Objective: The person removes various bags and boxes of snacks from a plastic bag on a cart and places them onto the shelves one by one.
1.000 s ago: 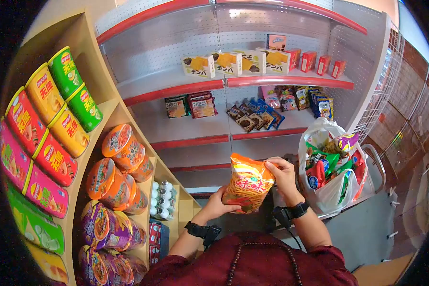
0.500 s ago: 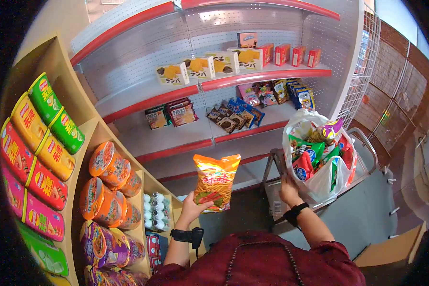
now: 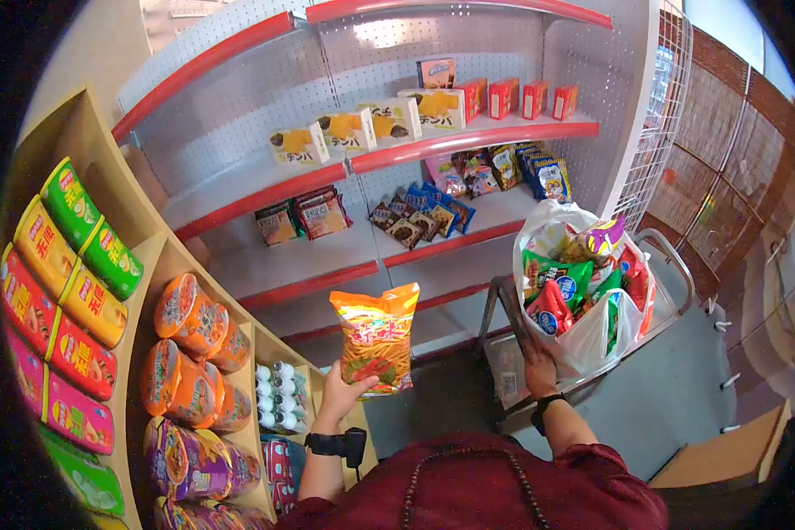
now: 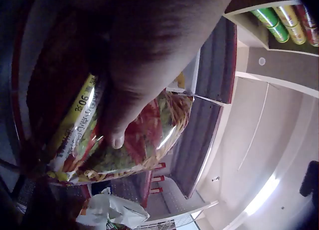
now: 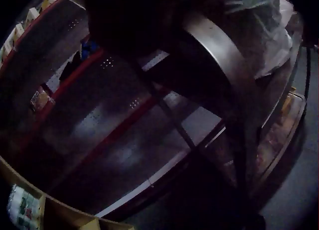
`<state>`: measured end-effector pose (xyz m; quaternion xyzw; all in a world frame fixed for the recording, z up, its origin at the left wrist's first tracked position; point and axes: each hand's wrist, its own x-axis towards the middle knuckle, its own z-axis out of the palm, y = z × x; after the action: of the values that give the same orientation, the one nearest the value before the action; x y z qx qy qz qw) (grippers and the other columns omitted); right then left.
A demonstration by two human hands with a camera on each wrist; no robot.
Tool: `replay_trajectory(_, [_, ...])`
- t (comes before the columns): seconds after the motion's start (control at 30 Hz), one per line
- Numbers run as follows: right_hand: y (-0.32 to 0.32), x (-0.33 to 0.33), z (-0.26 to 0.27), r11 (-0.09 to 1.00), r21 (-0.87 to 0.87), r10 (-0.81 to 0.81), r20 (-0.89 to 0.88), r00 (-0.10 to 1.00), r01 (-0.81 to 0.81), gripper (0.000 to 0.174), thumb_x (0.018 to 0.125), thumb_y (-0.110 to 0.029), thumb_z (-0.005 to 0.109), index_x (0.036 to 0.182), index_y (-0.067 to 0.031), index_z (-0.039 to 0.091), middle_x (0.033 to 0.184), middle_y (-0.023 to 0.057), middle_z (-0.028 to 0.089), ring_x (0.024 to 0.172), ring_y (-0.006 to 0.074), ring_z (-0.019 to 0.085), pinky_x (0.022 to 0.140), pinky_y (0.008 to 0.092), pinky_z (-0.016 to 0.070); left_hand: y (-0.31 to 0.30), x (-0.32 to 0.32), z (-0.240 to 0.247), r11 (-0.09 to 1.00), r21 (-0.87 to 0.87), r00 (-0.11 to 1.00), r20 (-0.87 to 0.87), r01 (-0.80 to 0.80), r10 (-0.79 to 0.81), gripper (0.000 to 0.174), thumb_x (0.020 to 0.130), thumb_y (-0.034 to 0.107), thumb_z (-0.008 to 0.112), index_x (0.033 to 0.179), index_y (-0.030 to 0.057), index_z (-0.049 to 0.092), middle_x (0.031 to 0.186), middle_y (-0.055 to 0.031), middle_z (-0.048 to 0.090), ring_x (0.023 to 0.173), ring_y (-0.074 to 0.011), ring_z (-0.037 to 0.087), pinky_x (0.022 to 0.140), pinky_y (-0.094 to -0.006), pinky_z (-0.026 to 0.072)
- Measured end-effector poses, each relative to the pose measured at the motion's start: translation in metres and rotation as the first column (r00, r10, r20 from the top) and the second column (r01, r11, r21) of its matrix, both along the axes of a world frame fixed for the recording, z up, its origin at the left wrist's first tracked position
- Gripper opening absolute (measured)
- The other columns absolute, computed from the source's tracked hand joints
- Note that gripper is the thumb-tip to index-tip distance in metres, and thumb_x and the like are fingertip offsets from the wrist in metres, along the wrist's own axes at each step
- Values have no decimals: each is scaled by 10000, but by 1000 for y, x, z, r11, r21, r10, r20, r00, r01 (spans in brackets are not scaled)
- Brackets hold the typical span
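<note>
In the head view my left hand (image 3: 340,393) holds an orange bag of noodle snack (image 3: 375,340) upright by its lower left part, thumb across the front. Close up in the left wrist view, the thumb (image 4: 119,125) presses on the clear, noodle-filled front of the bag. My right hand (image 3: 541,371) is at the near end of the dark handle of a cart (image 3: 508,322), beside a white plastic bag (image 3: 574,349). That bag is full of green, red and purple snack packets. The right wrist view is dark beside the metal handle (image 5: 214,46), and I cannot tell how the fingers lie.
Ahead stands a red-edged shelf (image 3: 477,135) with snack boxes (image 3: 393,119) and small packets (image 3: 428,212). On the left a wooden shelf (image 3: 155,265) bears chip cans (image 3: 79,362), noodle cups (image 3: 194,389) and bottles (image 3: 278,397). A cardboard box (image 3: 724,450) is at the lower right.
My right hand has let go of the snack bag's top corner and moved down to the cart. My left hand has carried the snack bag left. The head view has shifted.
</note>
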<state>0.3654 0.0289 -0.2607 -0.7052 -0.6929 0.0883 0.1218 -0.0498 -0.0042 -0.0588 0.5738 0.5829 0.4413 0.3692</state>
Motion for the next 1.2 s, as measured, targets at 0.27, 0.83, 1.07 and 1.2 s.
replay_trajectory(0.27, [-49, 28, 25, 964, 266, 17, 19, 1000, -21, 395, 860, -172, 384, 1251, -160, 439, 1234, 156, 469, 1096, 348, 460, 931, 404, 371, -13, -10, -4, 995, -61, 997, 25, -75, 77, 495, 667, 126, 754, 1061, 5, 480, 979, -70, 593, 876, -142, 567, 782, -282, 453])
replay_trajectory(0.83, [-131, 124, -12, 988, 153, -41, 178, 983, 13, 475, 793, -60, 450, 1246, -204, 451, 1230, 152, 448, 1131, 363, 399, 976, 459, 299, 17, 16, -14, 997, -80, 997, 80, 21, -14, 476, 661, 120, 756, 1037, -10, 494, 956, -81, 604, 855, -128, 569, 776, -278, 452])
replay_trajectory(1.07, [-171, 162, -6, 994, -34, -95, 259, 961, 107, 571, 698, -7, 477, 1251, -144, 443, 1319, -48, 368, 1188, 264, 349, 997, 385, 309, 27, 44, -1, 989, -114, 994, 68, 92, -84, 495, 649, 128, 763, 1045, -8, 500, 966, -78, 602, 868, -138, 566, 779, -279, 447])
replay_trajectory(1.2, [-194, 179, 13, 990, -120, -38, 308, 951, 78, 552, 708, -16, 456, 1240, -162, 462, 1331, -55, 340, 1174, 250, 346, 1009, 374, 287, 33, 41, -7, 987, -156, 998, -43, 47, -54, 502, 648, 120, 757, 1059, -9, 499, 982, -77, 598, 863, -146, 568, 780, -283, 446])
